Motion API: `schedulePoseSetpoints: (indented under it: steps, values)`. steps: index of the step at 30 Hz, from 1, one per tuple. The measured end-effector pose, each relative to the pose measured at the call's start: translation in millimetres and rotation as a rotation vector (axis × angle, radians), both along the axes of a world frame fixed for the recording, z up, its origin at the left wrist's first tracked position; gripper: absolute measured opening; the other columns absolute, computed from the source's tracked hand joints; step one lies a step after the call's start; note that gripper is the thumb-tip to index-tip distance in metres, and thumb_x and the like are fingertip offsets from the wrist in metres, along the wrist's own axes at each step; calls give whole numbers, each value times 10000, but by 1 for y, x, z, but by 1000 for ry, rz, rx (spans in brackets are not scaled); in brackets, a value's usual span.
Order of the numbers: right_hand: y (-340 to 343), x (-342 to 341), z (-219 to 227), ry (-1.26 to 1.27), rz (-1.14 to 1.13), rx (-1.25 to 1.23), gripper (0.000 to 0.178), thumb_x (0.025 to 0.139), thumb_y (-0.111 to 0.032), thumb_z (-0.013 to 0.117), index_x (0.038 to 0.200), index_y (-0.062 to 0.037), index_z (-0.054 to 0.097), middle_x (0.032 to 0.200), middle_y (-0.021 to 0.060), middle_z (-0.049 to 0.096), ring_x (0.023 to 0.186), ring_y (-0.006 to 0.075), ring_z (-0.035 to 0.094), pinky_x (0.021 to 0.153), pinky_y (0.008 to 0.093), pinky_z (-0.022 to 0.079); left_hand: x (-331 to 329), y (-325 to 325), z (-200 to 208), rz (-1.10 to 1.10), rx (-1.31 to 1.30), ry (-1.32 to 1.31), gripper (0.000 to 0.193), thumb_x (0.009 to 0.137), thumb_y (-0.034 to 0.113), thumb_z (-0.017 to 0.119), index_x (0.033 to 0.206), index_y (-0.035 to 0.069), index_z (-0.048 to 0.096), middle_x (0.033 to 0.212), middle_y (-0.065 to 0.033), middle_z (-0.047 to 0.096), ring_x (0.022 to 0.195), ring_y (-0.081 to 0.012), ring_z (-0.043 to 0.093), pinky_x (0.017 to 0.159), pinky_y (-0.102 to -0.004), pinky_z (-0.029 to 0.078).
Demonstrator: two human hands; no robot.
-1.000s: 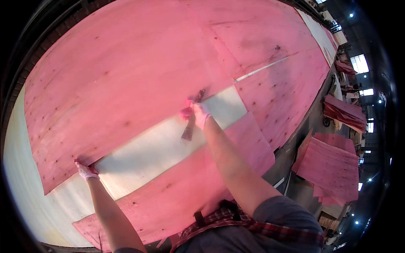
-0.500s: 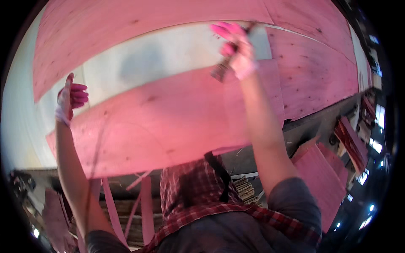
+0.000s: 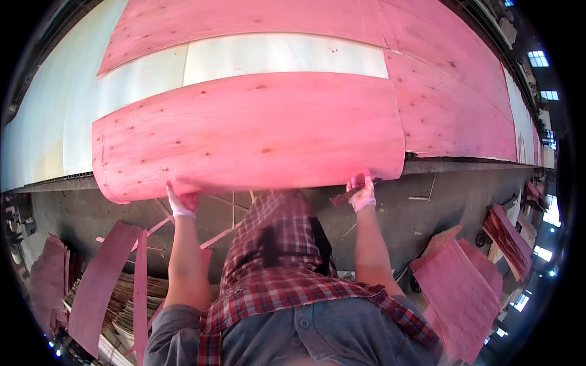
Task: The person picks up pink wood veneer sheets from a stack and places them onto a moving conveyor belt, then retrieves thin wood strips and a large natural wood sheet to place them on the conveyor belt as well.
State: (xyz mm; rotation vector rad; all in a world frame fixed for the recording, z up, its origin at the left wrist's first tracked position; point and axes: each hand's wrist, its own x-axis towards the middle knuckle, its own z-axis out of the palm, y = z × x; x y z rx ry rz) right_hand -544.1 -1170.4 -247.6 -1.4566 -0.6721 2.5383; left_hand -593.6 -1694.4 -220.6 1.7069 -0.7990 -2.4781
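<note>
A pink-stained wood veneer sheet (image 3: 256, 131) with dark knots lies in front of me, its near edge hanging past the worktop. My left hand (image 3: 183, 201), in a pink-stained white glove, grips that near edge toward its left end, fingers partly hidden. Near the right end of the same edge is my right hand (image 3: 362, 192), gloved alike. Its fingers are closed around a dark, narrow hand tool (image 3: 345, 196), whose exact kind I cannot make out; this hand is also against the sheet's edge.
More pink veneer covers the far side (image 3: 256, 18) and the right (image 3: 452, 104) of the pale worktop (image 3: 281, 58). Pink offcuts lean at lower left (image 3: 104, 287). Stacked pink sheets (image 3: 461, 293) stand at lower right. Scrap strips lie on the grey floor (image 3: 403, 210).
Both hands have come down from over the worktop to the near sheet's front edge. That sheet has shifted toward me, and its left end now curls down. The tool stays in my right hand.
</note>
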Motion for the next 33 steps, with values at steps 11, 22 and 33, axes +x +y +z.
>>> schedulePoseSetpoints:
  steps: [11, 22, 33]
  values:
    - [2, 13, 94, 163, 178, 415, 149, 830, -160, 551, 950, -80, 590, 618, -23, 465, 506, 110, 440, 472, 277, 391, 64, -26, 0, -108, 308, 413, 261, 816, 480, 554, 982, 289, 620, 897, 28, 628, 358, -32, 351, 292, -184, 281]
    - [18, -135, 235, 678, 135, 464, 214, 821, -193, 555, 991, -66, 581, 639, 3, 476, 579, 134, 461, 576, 301, 434, -104, -59, 152, -252, -146, 1120, 346, 845, 135, 515, 1179, 50, 538, 1235, -63, 522, 1180, -136, 441, 951, -316, 362]
    - [8, -138, 21, -101, 55, 131, 63, 806, -121, 524, 843, -136, 572, 669, -40, 502, 515, 124, 466, 562, 297, 433, -163, -23, 9, -277, -43, 149, 122, 848, 262, 544, 953, 240, 602, 648, 100, 504, 439, -32, 387, 361, -161, 307]
